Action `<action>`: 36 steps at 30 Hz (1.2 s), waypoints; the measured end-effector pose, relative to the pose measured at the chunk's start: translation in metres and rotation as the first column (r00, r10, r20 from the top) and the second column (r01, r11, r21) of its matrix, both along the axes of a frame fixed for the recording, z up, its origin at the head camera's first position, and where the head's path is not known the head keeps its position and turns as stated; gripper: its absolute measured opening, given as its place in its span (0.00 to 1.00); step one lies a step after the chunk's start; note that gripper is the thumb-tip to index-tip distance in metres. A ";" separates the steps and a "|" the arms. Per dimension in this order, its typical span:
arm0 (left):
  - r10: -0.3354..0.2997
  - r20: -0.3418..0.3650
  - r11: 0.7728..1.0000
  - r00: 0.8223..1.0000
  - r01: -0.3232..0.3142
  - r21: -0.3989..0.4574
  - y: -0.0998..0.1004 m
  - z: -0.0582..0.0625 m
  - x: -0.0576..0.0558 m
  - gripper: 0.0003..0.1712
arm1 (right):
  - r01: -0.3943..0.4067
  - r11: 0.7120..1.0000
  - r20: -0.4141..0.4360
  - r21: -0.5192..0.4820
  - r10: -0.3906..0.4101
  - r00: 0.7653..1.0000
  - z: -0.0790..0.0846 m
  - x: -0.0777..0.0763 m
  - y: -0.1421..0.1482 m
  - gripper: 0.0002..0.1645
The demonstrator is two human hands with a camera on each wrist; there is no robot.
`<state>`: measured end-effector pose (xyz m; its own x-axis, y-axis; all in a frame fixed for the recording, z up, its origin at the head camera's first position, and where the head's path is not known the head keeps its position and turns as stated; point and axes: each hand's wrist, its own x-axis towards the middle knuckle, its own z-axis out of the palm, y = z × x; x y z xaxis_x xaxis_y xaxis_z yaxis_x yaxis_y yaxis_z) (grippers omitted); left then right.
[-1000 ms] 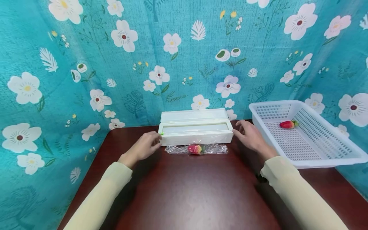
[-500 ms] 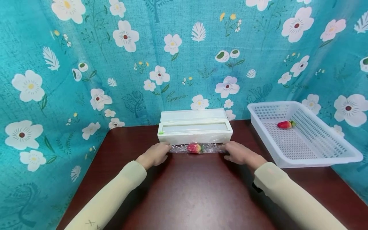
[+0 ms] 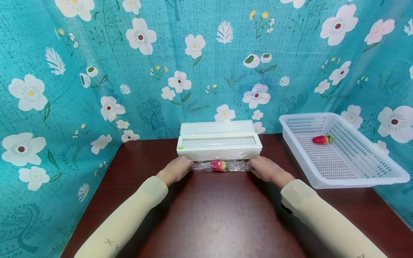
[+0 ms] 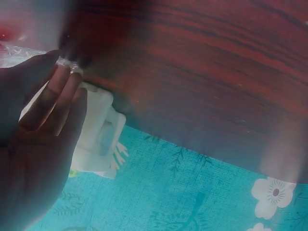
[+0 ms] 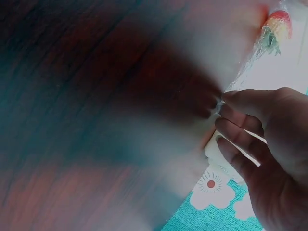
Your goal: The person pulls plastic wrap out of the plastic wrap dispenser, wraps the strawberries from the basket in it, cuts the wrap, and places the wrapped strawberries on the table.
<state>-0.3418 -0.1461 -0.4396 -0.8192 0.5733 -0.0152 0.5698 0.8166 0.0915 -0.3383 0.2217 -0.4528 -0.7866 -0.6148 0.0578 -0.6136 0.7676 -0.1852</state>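
Note:
A red and yellow strawberry [image 3: 219,165] lies rolled in clear plastic wrap [image 3: 237,165] on the table, just in front of a long white cling film box [image 3: 222,154]. My left hand [image 3: 177,168] pinches the left end of the wrap between thumb and fingers; the left wrist view shows the crumpled film at the fingertips. At the other end, my right hand [image 3: 267,168] pinches the wrap, and the right wrist view shows the strawberry [image 5: 278,25] beyond the thumb. Green leaves show at the strawberry's right end.
Behind the wrap, the box's lid [image 3: 217,127] stands raised, with a small green piece [image 3: 180,147] at its front left. A white plastic basket [image 3: 338,154] stands at the right with another strawberry [image 3: 322,139] inside. A blue flowered cloth [image 3: 145,71] hangs behind the dark wooden table [image 3: 206,215].
Both hands have left the sides of the box and come down inward to the two ends of the wrap, where they now pinch it. The strawberry has stayed nearly in place.

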 end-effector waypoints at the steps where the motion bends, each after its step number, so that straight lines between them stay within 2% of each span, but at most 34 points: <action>1: 0.001 0.000 1.000 1.000 -0.001 -0.001 0.000 0.000 0.000 0.08 | -0.002 1.000 -0.005 0.006 0.002 1.000 -0.001 -0.001 0.000 0.17; 6: -0.023 -0.007 1.000 1.000 0.023 0.010 -0.003 -0.001 0.003 0.10 | 0.019 0.999 0.017 0.027 -0.019 1.000 -0.001 -0.001 -0.001 0.16; 10: -0.043 0.048 0.999 0.998 0.042 0.030 -0.008 -0.001 0.008 0.13 | -0.013 1.000 0.090 0.013 0.011 0.996 0.000 0.003 0.001 0.18; 14: -0.069 0.087 0.997 0.994 0.065 0.042 -0.014 0.002 0.018 0.14 | -0.062 0.997 0.142 -0.048 0.068 0.988 0.005 0.012 0.006 0.15; 20: -0.122 0.077 0.991 0.989 0.118 0.062 -0.021 0.009 0.035 0.14 | -0.059 0.995 0.196 -0.080 0.074 0.978 0.015 0.030 0.016 0.11; 23: -0.140 0.061 0.989 0.988 0.137 0.057 -0.023 0.009 0.042 0.10 | -0.066 0.994 0.181 -0.084 0.080 0.980 0.017 0.037 0.019 0.12; 26: -0.124 0.057 0.991 0.991 0.121 0.048 -0.024 0.010 0.047 0.06 | -0.067 0.994 0.137 -0.085 0.079 0.987 0.017 0.043 0.018 0.11; 32: -0.038 0.067 0.999 0.997 0.036 0.024 -0.027 0.011 0.052 0.20 | -0.009 1.000 0.036 -0.011 0.009 0.999 0.018 0.046 0.009 0.18; 36: -0.046 0.062 0.999 0.997 0.045 0.015 -0.026 0.009 0.052 0.19 | -0.001 0.999 -0.006 0.054 0.002 1.000 0.014 0.043 0.003 0.19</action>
<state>-0.2899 -0.1721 -0.4307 -0.7902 0.6102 -0.0571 0.5989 0.7886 0.1391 -0.2951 0.2251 -0.4383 -0.7854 -0.6183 0.0291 -0.6157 0.7755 -0.1399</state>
